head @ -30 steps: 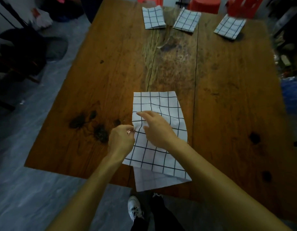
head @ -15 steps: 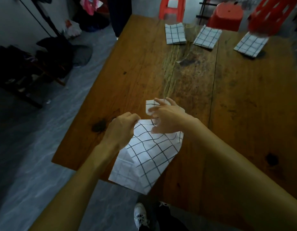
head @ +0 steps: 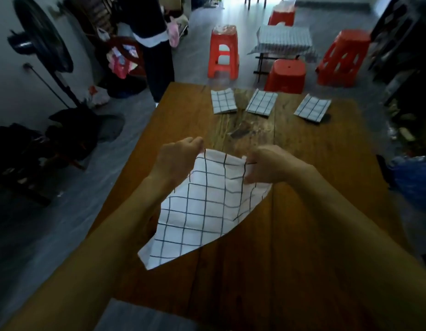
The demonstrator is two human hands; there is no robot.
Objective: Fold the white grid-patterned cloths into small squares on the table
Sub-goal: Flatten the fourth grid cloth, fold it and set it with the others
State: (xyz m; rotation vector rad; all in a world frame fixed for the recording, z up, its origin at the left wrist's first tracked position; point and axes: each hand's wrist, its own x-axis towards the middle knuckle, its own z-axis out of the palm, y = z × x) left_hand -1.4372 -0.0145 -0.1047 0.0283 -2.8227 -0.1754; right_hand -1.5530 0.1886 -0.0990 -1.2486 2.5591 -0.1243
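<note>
A white grid-patterned cloth (head: 202,206) hangs lifted above the wooden table (head: 302,211), its lower corner drooping toward me. My left hand (head: 176,158) pinches its upper left corner. My right hand (head: 267,167) grips its upper right edge, fingers curled into the fabric. Three folded grid cloths lie in a row at the table's far end: one on the left (head: 223,101), one in the middle (head: 261,102), one on the right (head: 312,108).
Red plastic stools (head: 223,52) (head: 285,76) (head: 343,58) stand beyond the table, with a small cloth-covered table (head: 284,40) among them. A person in dark clothes (head: 152,41) stands at the far left corner. A standing fan (head: 42,41) is by the left wall.
Both hands have lifted the cloth off the table and spread apart along its top edge. The camera has tilted up, bringing the stools and room into view.
</note>
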